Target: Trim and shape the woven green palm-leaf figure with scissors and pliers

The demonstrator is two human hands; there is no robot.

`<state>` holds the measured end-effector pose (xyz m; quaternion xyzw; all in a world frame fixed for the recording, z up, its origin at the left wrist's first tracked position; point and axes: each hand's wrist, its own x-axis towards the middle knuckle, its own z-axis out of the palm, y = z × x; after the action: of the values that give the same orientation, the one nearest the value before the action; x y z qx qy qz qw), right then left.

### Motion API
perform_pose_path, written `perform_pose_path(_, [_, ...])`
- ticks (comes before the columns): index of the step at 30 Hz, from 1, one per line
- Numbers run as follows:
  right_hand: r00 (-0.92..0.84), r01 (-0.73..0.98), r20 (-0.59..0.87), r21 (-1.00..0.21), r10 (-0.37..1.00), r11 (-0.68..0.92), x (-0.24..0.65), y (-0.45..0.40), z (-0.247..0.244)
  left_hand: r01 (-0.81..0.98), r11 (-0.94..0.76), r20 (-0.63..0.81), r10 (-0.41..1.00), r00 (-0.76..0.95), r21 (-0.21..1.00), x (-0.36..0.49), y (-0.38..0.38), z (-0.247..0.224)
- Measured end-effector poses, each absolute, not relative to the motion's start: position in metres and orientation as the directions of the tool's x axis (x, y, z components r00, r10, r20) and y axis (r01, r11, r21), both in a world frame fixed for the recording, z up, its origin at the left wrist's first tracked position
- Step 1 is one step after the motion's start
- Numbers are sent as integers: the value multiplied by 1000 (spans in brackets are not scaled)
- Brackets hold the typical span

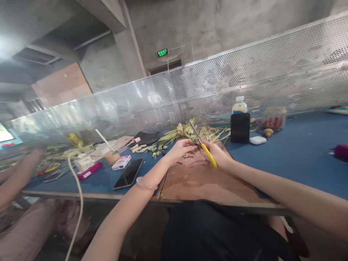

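Note:
My right hand (216, 154) is closed around a yellow-handled tool (208, 155) with a slim metal shaft. The shaft points up and to the left, and I cannot make out the tool's exact kind. Facing it, my left hand (182, 149) has its fingers curled together close to the right fingertips. Whatever those fingers pinch is too small and blurred to name. Just behind both hands lies a pile of pale green artificial-looking stems and flowers (174, 135). Under the hands is a brown board (185, 181) with a few thin dark bits on it.
On the blue table (285, 163) to the left are a dark phone (128, 174), a small pink-white box (121, 162) and a cup with a straw (111, 156). A black tablet-like slab (240, 128) and a white case (257, 140) stand right. Another person's arm (21, 177) is far left.

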<state>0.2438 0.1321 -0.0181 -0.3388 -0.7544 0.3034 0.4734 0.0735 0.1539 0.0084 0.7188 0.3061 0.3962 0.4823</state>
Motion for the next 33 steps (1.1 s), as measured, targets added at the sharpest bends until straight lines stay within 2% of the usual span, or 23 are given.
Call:
perform_pose_path(5, [-319, 152, 444, -848, 837, 508, 243, 129, -15, 76, -355, 270, 817, 509, 932, 70, 157, 7])
perform_pose_path(19, [-303, 101, 353, -912, 885, 398, 243, 130, -18, 117, -379, 266, 808, 525, 918, 69, 157, 7])
perform_pose_path(33, [-341, 190, 379, -868, 860, 458, 241, 129, -17, 149, -399, 265, 801, 538, 905, 68, 159, 7])
